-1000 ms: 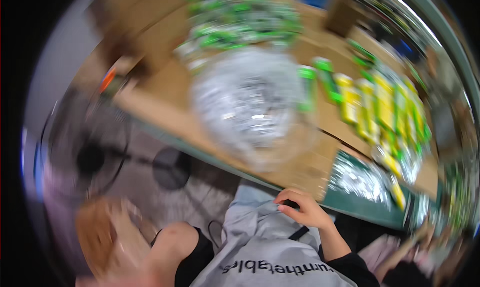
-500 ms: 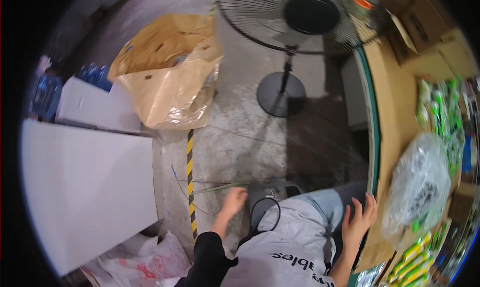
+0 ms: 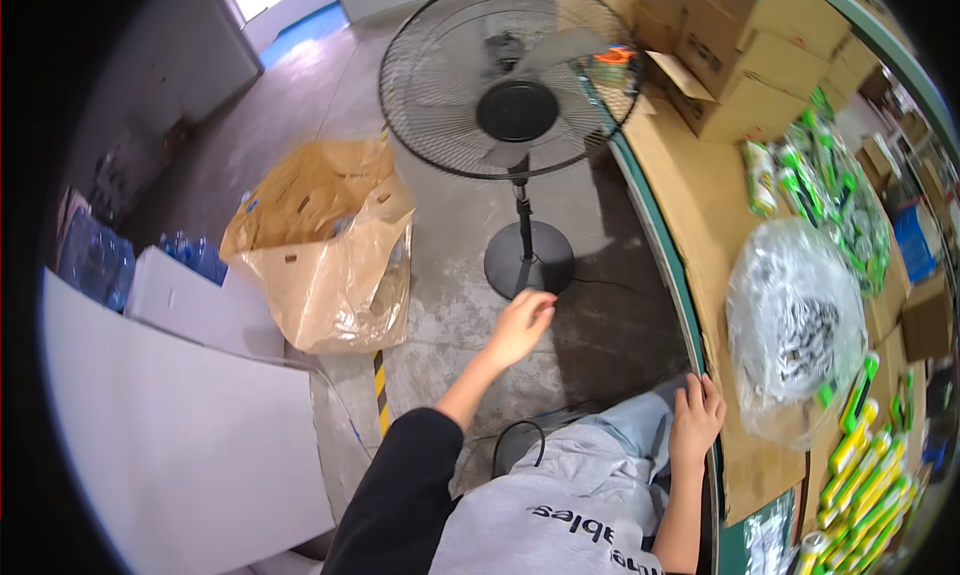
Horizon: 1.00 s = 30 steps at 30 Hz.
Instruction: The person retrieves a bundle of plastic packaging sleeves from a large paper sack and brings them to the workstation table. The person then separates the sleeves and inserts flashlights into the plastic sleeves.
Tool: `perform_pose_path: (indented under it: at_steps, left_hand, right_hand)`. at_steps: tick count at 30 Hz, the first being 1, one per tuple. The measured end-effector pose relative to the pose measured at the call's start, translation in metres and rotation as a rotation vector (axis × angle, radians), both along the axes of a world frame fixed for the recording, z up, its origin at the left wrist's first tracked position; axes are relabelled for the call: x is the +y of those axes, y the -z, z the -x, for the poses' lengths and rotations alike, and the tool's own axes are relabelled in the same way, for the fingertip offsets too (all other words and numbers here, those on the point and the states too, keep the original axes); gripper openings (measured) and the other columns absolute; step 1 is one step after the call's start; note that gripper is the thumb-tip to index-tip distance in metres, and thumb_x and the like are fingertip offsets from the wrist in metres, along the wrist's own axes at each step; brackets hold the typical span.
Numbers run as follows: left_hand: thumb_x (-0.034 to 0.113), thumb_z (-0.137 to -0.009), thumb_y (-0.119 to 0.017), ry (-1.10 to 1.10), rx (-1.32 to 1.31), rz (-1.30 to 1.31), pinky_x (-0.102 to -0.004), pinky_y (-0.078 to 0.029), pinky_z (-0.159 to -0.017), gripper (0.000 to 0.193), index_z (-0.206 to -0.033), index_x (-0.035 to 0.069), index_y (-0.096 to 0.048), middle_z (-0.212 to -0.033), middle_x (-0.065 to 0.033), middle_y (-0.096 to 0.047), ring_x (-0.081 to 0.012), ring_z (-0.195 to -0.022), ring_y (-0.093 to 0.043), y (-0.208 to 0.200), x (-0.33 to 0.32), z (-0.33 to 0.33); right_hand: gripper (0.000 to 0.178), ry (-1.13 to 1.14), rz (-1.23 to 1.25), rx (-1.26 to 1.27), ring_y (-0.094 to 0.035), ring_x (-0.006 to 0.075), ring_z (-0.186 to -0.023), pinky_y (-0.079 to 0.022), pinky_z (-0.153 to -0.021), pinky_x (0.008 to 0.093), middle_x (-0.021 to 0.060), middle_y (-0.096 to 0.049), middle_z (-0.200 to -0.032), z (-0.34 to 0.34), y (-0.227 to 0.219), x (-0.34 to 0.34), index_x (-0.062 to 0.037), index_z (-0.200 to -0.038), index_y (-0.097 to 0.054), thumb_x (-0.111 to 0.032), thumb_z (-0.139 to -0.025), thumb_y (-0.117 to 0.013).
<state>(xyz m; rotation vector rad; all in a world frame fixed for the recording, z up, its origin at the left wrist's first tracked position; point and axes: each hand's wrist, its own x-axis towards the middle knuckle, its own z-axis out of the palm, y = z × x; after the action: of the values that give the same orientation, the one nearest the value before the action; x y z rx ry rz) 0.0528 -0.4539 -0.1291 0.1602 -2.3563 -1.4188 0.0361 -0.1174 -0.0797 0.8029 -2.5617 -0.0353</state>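
My left hand is raised over the floor, in front of the black base of a standing fan. Its fingers are loosely curled together, and no object shows in them. My right hand rests at the green edge of the workbench, fingers a little apart and holding nothing. Beside it on the bench's cardboard cover lies a clear plastic bag with small dark parts inside. Yellow-and-green packed items lie in a pile nearer me, and green-and-white packs lie farther along.
A large brown paper bag, open at the top, stands on the floor left of the fan. White panels and clear blue water bottles are at the left. Cardboard boxes stack at the bench's far end. Yellow-black tape marks the floor.
My view has tilted up, showing more of the fan and a bright doorway. My left hand has swung forward and right; my right hand has come to rest on the bench edge.
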Motion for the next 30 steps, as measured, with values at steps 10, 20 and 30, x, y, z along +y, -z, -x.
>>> perform_pose_path:
  at_steps: [10,20,30]
  left_hand:
    - [0.018,-0.098,-0.058,-0.254,-0.470,-0.358,-0.0285,-0.051,-0.076,0.022,-0.112,0.002,-0.064,-0.091,-0.0081,-0.070,-0.0154,-0.086,-0.066,0.095,0.026,-0.051]
    - [0.017,-0.092,-0.058,-0.298,-0.532,-0.314,-0.0405,-0.052,-0.080,0.021,-0.108,0.004,-0.065,-0.104,-0.0167,-0.065,-0.0343,-0.093,-0.065,0.103,-0.036,-0.083]
    - [0.013,-0.097,-0.054,-1.653,-0.466,-0.931,-0.0281,-0.052,-0.072,0.017,-0.108,0.002,-0.060,-0.093,-0.0087,-0.067,-0.0149,-0.079,-0.064,0.002,-0.160,-0.326]
  right_hand:
    - [0.015,0.063,0.068,-0.144,-0.054,0.0300,-0.121,-0.042,-0.094,0.0446,0.0054,-0.062,-0.128,0.002,-0.001,-0.010,-0.0069,-0.093,-0.066,-0.008,-0.079,-0.061]
    - [0.014,0.033,0.237,-0.673,-0.058,0.0366,-0.092,-0.045,-0.084,0.0469,0.0155,-0.064,-0.092,0.033,-0.075,-0.111,-0.0069,-0.089,-0.068,-0.005,-0.076,-0.063]
    - [0.015,-0.436,-0.092,-1.467,-0.070,0.0180,-0.076,-0.054,-0.069,0.0313,0.0093,-0.071,-0.085,0.103,-0.027,-0.444,-0.0077,-0.099,-0.070,-0.017,-0.090,-0.063]
